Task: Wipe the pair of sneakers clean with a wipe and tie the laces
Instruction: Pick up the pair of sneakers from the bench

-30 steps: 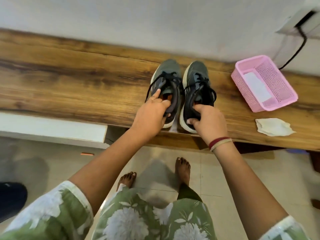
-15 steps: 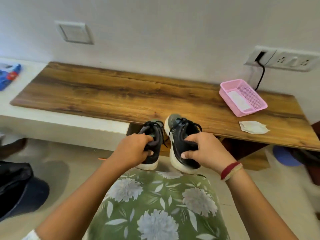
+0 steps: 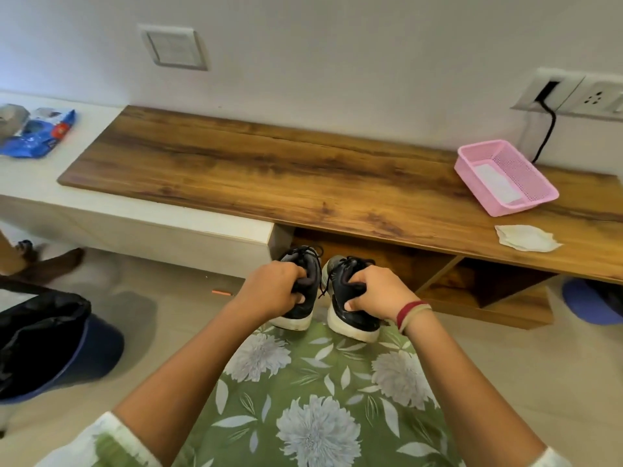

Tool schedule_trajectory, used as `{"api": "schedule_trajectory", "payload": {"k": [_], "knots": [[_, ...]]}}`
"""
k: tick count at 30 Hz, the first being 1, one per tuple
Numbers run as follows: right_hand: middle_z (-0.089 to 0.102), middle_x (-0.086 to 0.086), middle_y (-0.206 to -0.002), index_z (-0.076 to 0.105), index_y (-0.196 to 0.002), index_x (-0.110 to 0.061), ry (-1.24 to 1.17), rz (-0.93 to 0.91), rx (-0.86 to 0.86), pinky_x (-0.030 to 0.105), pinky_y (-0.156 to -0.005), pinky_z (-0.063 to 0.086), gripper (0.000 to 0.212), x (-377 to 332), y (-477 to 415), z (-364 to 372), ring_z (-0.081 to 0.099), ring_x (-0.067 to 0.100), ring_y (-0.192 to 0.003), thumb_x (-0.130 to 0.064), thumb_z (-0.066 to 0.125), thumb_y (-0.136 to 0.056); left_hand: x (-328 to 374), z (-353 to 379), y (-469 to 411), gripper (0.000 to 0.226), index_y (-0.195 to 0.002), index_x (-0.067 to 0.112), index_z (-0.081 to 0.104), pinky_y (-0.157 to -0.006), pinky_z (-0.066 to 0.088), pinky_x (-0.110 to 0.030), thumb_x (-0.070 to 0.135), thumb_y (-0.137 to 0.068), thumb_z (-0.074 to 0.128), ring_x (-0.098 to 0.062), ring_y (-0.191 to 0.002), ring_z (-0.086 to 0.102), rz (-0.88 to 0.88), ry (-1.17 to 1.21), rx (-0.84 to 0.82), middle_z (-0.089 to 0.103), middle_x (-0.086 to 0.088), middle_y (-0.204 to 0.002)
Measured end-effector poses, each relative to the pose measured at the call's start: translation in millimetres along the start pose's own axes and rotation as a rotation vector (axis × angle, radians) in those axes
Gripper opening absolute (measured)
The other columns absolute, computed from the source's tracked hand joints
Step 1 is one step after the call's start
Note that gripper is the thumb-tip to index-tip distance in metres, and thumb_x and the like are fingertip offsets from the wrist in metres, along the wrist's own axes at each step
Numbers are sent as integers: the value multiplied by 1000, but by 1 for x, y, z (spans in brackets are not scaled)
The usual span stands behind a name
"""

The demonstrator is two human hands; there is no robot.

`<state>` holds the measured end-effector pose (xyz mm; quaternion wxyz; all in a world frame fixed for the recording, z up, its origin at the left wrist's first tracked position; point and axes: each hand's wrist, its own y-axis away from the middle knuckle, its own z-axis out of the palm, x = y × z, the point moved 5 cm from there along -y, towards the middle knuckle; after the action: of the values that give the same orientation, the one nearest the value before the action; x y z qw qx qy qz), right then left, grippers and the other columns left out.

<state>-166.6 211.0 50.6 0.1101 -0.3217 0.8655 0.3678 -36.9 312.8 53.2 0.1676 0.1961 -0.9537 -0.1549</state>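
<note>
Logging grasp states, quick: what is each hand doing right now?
Left hand grips the left sneaker.
Right hand grips the right sneaker.

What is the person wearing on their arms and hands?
The left sleeve is white with green patches; the right sleeve shows only a white edge. Red and beige bands circle the right wrist. The left hand and right hand wear no gloves.

We see a wooden bench (image 3: pixel 303 183) w/ pink basket (image 3: pixel 536 170) on its rt end, blue pkt (image 3: pixel 37 133) beyond its left end.
</note>
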Motion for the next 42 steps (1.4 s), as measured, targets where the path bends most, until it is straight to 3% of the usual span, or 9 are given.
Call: {"api": "schedule_trajectory", "payload": {"k": [3, 12, 17, 20, 23, 29, 33, 39, 42], "knots": [[65, 7, -110, 64, -111, -14, 62, -4, 3, 29, -75, 45, 27, 5, -33, 21, 60, 26, -102, -19, 65, -85, -5, 24, -24, 22, -110, 21, 61, -80, 47, -35, 23, -88, 60, -28, -105, 59, -24, -20, -19, 66, -5, -110], [62, 16, -113, 57, -115, -9, 236, -30, 38, 39, -85, 47, 26, 31, -139, 102, 55, 34, -107, -8, 48, -91, -34, 125, -107, 22, -110, 20, 63, -72, 44, -33, 18, -89, 56, -28, -101, 61, -193, -7, -122, 63, -7, -110], [58, 13, -118, 51, -122, -11, 241, 34, 119, 42, -90, 45, 31, 57, -183, 138, 48, 32, -115, -8, 42, -93, -52, 166, -144, 30, -122, 18, 58, -81, 48, -34, 14, -92, 54, -27, -110, 57, -221, 13, -97, 56, -9, -124], [52, 11, -127, 47, -126, -12, 291, 24, 151, 43, -98, 39, 35, 74, -200, 154, 43, 29, -120, -7, 35, -93, -59, 182, -165, 37, -130, 13, 52, -97, 43, -35, 9, -93, 50, -26, -133, 40, -197, 39, -101, 49, -15, -137], [49, 10, -130, 45, -127, -12, 295, 27, 166, 43, -101, 35, 37, 86, -217, 162, 40, 29, -122, -6, 33, -93, -68, 193, -183, 41, -134, 11, 48, -102, 38, -33, 6, -93, 49, -26, -136, 37, -186, -5, -127, 37, -16, -148], [57, 11, -120, 47, -125, -11, 301, 37, 230, 43, -96, 38, 35, 103, -258, 174, 44, 30, -120, -5, 37, -92, -77, 222, -220, 33, -127, 13, 55, -89, 45, -35, 8, -95, 47, -31, -115, 55, -201, -2, -99, 52, -15, -134], [58, 13, -118, 51, -122, -11, 313, 51, 271, 45, -98, 34, 38, 117, -282, 181, 44, 31, -119, -6, 30, -90, -94, 235, -244, 25, -121, 12, 55, -71, 39, -34, 12, -97, 46, -34, -103, 60, -235, -11, -77, 60, -15, -117], [59, 14, -116, 51, -123, -10, 337, 72, 298, 46, -96, 34, 39, 131, -316, 198, 47, 32, -116, -2, 39, -87, -114, 254, -266, 30, -124, 9, 52, -71, 37, -32, 6, -95, 46, -33, -107, 56, -231, -34, -73, 57, -16, -119], [64, 14, -106, 57, -117, -10, 405, 57, 435, 47, -91, 40, 41, 129, -328, 190, 54, 31, -108, 0, 41, -80, -114, 265, -277, 34, -126, 9, 51, -70, 39, -32, 2, -94, 45, -33, -106, 56, -210, -30, -72, 54, -16, -121]]}}
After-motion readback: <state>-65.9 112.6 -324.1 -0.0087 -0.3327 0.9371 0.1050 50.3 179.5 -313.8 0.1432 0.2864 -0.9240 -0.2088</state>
